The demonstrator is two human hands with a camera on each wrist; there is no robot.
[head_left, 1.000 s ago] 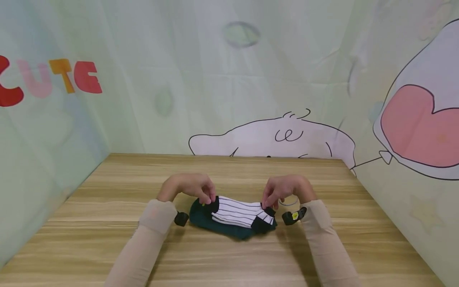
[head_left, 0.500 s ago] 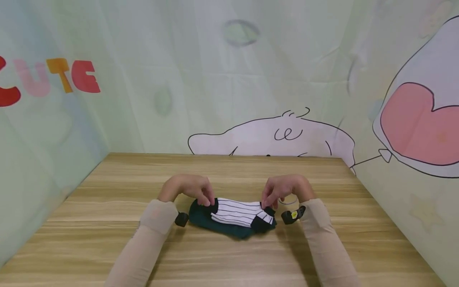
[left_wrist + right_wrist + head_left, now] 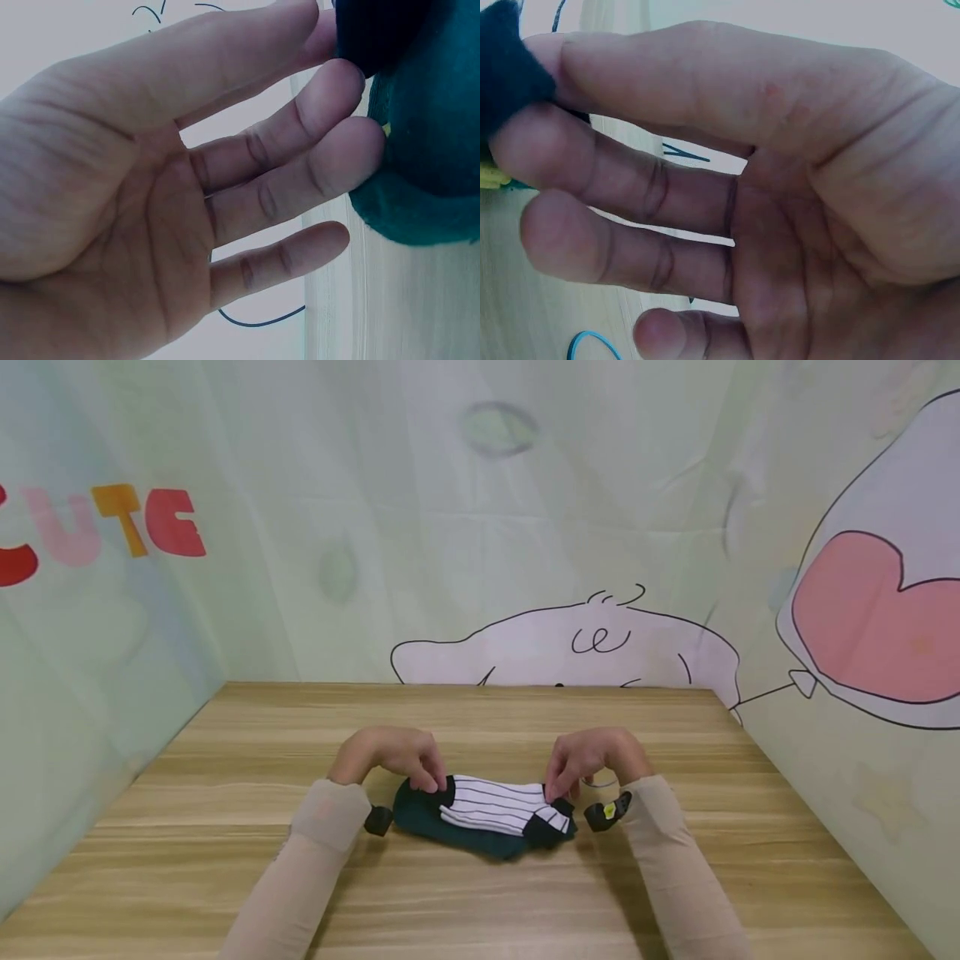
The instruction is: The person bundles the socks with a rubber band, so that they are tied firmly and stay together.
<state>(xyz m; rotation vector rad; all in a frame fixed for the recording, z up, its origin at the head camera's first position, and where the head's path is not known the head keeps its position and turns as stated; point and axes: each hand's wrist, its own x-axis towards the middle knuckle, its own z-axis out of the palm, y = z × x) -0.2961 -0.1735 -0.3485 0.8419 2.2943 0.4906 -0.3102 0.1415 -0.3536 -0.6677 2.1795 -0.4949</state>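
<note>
A white ankle sock (image 3: 491, 806) with dark stripes and black toe, heel and cuff lies flat over a dark teal sock (image 3: 480, 843) in the head view. My left hand (image 3: 397, 756) pinches the black toe at the left end between thumb and forefinger; its other fingertips sit by the teal edge in the left wrist view. At the opposite end my right hand (image 3: 592, 760) pinches the black cuff (image 3: 514, 67), its lower fingers loosely bent. A bit of yellow (image 3: 491, 176) shows under that cuff in the right wrist view.
Both socks lie on a wood-grain table (image 3: 480, 910). Printed curtains (image 3: 480, 527) hang around its back and sides. Black wrist cameras (image 3: 607, 812) hang below both hands. Close to the right wrist is a thin loop (image 3: 592, 337).
The left fingertips come down slightly onto the sock's black toe, and the yellow bit by them goes out of sight. The right hand and the socks stay nearly in place.
</note>
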